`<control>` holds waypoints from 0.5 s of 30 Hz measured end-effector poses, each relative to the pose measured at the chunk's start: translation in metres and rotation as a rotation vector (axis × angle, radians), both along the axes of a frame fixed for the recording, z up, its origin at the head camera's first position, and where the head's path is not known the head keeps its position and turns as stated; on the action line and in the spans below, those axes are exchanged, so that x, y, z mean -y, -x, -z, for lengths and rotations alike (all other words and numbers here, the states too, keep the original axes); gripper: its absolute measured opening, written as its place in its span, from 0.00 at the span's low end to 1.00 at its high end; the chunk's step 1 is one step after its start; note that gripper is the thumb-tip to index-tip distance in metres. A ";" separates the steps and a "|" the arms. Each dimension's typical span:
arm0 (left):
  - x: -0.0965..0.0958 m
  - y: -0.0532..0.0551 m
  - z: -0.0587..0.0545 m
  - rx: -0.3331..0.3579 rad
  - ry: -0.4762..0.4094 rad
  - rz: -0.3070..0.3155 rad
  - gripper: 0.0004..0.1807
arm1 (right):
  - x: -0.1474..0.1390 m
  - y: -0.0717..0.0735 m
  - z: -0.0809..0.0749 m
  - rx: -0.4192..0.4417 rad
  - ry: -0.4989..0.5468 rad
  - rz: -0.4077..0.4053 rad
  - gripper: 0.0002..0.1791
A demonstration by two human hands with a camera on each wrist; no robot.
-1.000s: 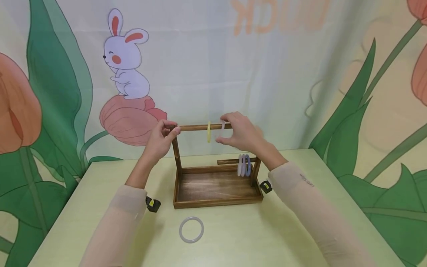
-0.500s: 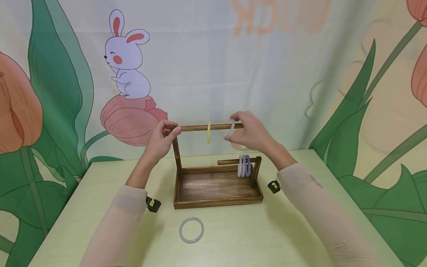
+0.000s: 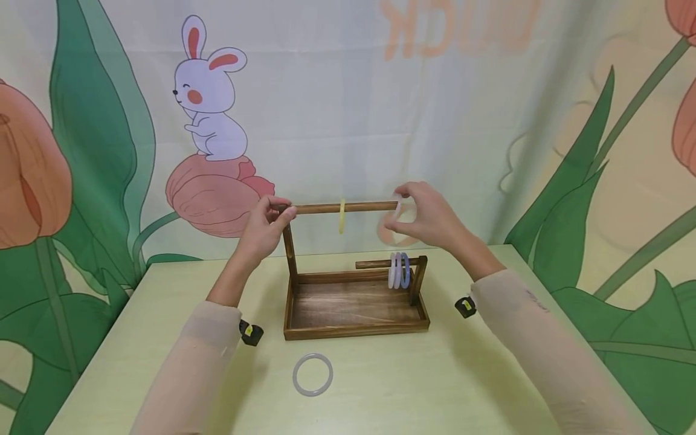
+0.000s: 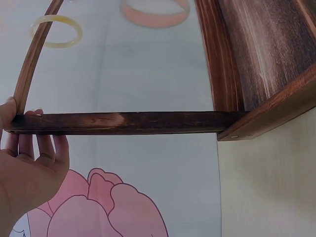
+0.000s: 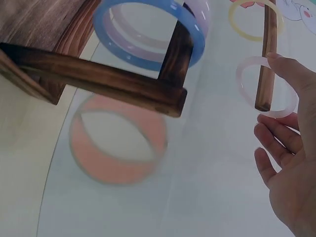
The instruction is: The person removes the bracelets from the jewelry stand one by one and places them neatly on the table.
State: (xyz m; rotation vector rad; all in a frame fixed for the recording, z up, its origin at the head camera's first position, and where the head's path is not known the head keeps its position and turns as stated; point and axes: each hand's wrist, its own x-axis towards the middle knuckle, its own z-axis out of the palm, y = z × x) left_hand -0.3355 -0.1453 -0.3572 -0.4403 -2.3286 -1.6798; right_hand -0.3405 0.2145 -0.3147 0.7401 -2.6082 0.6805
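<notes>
A dark wooden bangle rack (image 3: 356, 331) has an upper rod, a shorter lower bar and a tray base. My left hand (image 3: 263, 226) grips the top of its tall left post, where the upper rod begins. My right hand (image 3: 429, 217) pinches a pale pink bangle (image 5: 240, 83) between thumb and fingers at the rod's free right end. In the right wrist view the rod's tip shows inside that ring. A yellow bangle (image 3: 342, 219) hangs around the middle of the rod. On the lower bar hang a blue bangle (image 3: 406, 272) and two pale ones (image 3: 392, 273).
A greyish bangle (image 3: 295, 376) lies flat on the light table (image 3: 380, 386) in front of the rack. Behind stands a printed curtain (image 3: 310, 121) with a rabbit and tulips. The short right post (image 3: 417, 281) rises below my right hand.
My right hand has moved right along the upper rod with the pale pink bangle, from near the yellow one to the rod's free end. My left hand has stayed on the post.
</notes>
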 end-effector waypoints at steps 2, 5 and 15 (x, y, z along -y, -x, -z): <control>0.000 -0.001 0.000 0.004 -0.003 -0.002 0.22 | -0.005 -0.001 0.000 0.004 0.004 0.007 0.39; 0.000 0.000 0.001 0.004 0.002 -0.005 0.22 | -0.012 -0.001 0.002 -0.006 -0.006 0.013 0.40; 0.001 0.000 -0.001 0.000 -0.003 -0.003 0.22 | -0.031 -0.002 0.007 -0.015 0.013 0.010 0.37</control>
